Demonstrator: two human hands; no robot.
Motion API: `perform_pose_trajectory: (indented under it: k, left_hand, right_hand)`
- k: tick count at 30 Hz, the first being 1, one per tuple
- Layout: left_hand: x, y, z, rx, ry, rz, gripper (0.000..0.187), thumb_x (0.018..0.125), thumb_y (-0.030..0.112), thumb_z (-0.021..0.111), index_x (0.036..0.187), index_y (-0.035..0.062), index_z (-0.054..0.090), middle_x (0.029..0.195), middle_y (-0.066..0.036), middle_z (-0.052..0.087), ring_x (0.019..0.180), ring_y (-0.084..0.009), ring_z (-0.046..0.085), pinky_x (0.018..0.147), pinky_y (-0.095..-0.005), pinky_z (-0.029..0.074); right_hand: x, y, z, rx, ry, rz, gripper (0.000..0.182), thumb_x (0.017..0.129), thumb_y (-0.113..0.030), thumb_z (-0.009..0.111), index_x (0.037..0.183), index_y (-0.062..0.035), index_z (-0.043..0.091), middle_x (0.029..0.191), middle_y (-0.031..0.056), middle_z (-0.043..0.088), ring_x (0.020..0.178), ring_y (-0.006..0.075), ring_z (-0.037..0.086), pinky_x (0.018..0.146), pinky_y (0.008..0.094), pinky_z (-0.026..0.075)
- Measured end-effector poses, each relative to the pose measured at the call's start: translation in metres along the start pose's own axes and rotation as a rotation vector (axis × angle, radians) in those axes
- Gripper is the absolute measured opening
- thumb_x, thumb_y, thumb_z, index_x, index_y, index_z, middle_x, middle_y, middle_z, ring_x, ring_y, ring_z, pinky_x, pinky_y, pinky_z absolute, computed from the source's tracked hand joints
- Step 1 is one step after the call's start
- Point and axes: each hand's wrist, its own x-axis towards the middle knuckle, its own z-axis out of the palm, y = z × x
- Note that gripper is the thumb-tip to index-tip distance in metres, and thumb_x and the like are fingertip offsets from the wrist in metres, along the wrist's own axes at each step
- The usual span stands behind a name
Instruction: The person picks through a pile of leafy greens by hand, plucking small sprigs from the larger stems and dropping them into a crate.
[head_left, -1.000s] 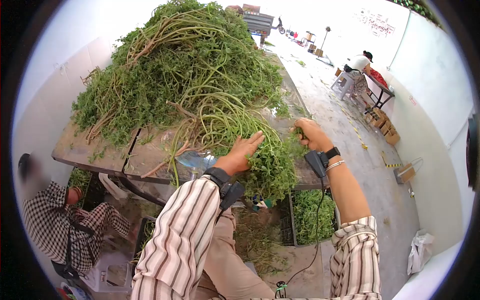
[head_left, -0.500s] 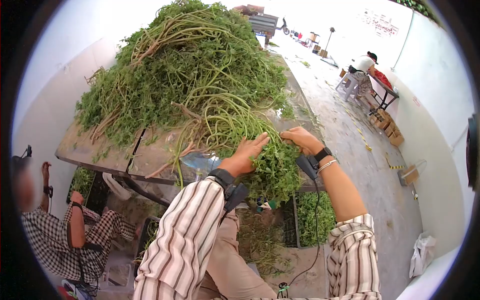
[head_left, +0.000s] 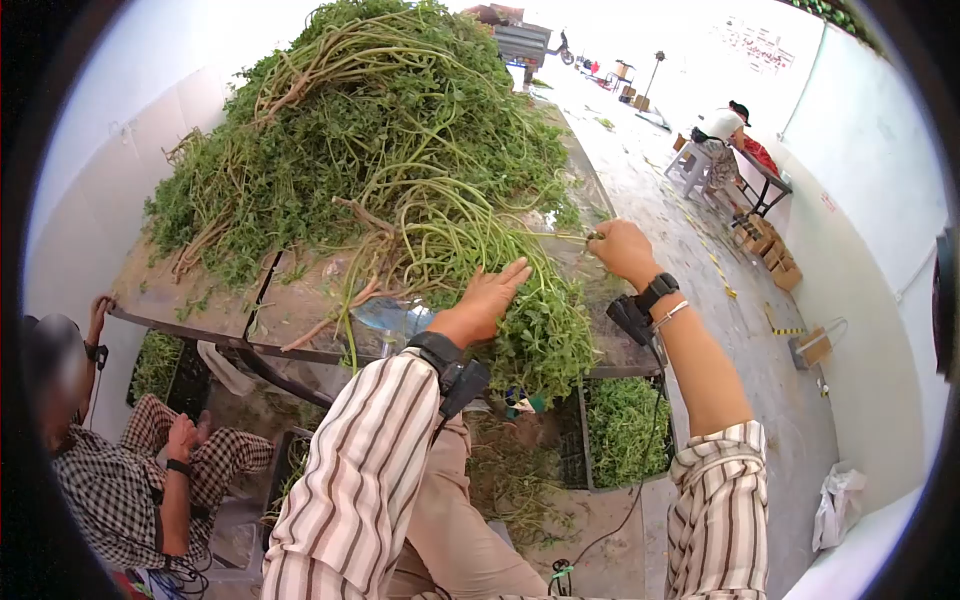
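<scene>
My left hand (head_left: 485, 303) lies on a bunch of leafy green stems (head_left: 548, 338) at the near edge of the table (head_left: 305, 305), fingers stretched out and pressing on it. To its right, my right hand (head_left: 624, 249) is closed with a pinch on the end of a thin green stem (head_left: 562, 236), which runs taut leftward into the bunch. Leaves of the bunch hang over the table edge. Behind it rises a big heap of the same greens (head_left: 350, 150), with long pale stems and brownish root ends.
A clear plastic sheet (head_left: 392, 315) lies left of my left hand. Below the table stand a black crate of greens (head_left: 628, 430) and scattered stems (head_left: 515, 480). A seated person (head_left: 110, 470) is at the left. Another person (head_left: 722, 135) bends over a table at the far right.
My right hand has moved right and up, away from the bunch, drawing a stem out straight. My left hand stays on the bunch. The seated person's hand has come to the table edge.
</scene>
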Motion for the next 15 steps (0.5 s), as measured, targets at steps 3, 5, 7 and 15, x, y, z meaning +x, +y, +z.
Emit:
perform_pose_trajectory:
  k: [3, 5, 7, 15]
  left_hand:
    - [-0.004, 0.004, -0.007, 0.010, -0.062, -0.014, 0.116, 0.051, -0.017, 0.066, 0.144, 0.0227, 0.011, 0.151, -0.002, 0.010, 0.134, -0.0293, 0.025, 0.111, -0.0526, 0.014]
    - [-0.005, 0.003, -0.004, 0.075, 0.030, 0.050, 0.105, 0.055, -0.012, 0.065, 0.144, 0.0173, 0.017, 0.149, -0.004, 0.017, 0.120, -0.0322, 0.040, 0.109, -0.0524, 0.018]
    - [-0.005, 0.004, -0.005, 0.069, 0.012, 0.034, 0.105, 0.055, -0.013, 0.065, 0.144, 0.0172, 0.016, 0.149, -0.004, 0.017, 0.120, -0.0325, 0.040, 0.109, -0.0524, 0.018]
    - [-0.002, 0.005, -0.005, 0.045, -0.061, -0.040, 0.120, 0.047, -0.017, 0.068, 0.144, 0.0243, 0.010, 0.151, -0.001, 0.008, 0.132, -0.0293, 0.027, 0.113, -0.0498, 0.014]
  right_hand:
    - [0.002, -0.002, 0.004, -0.049, -0.009, 0.056, 0.024, 0.071, -0.024, 0.064, 0.075, -0.0002, 0.066, 0.072, 0.0211, 0.061, 0.075, 0.0346, 0.061, 0.068, 0.0416, 0.050]
    - [-0.001, 0.001, 0.004, 0.051, -0.097, 0.055, 0.025, 0.070, -0.024, 0.064, 0.075, 0.0007, 0.066, 0.073, 0.0216, 0.061, 0.074, 0.0343, 0.061, 0.066, 0.0413, 0.050]
    - [-0.005, 0.002, 0.004, 0.153, -0.188, 0.056, 0.026, 0.070, -0.024, 0.064, 0.075, 0.0016, 0.065, 0.073, 0.0220, 0.061, 0.072, 0.0339, 0.061, 0.065, 0.0409, 0.050]
    - [-0.025, 0.003, 0.003, 0.217, -0.252, 0.057, 0.031, 0.069, -0.024, 0.064, 0.082, 0.0041, 0.064, 0.072, 0.0248, 0.060, 0.065, 0.0352, 0.059, 0.064, 0.0433, 0.047]
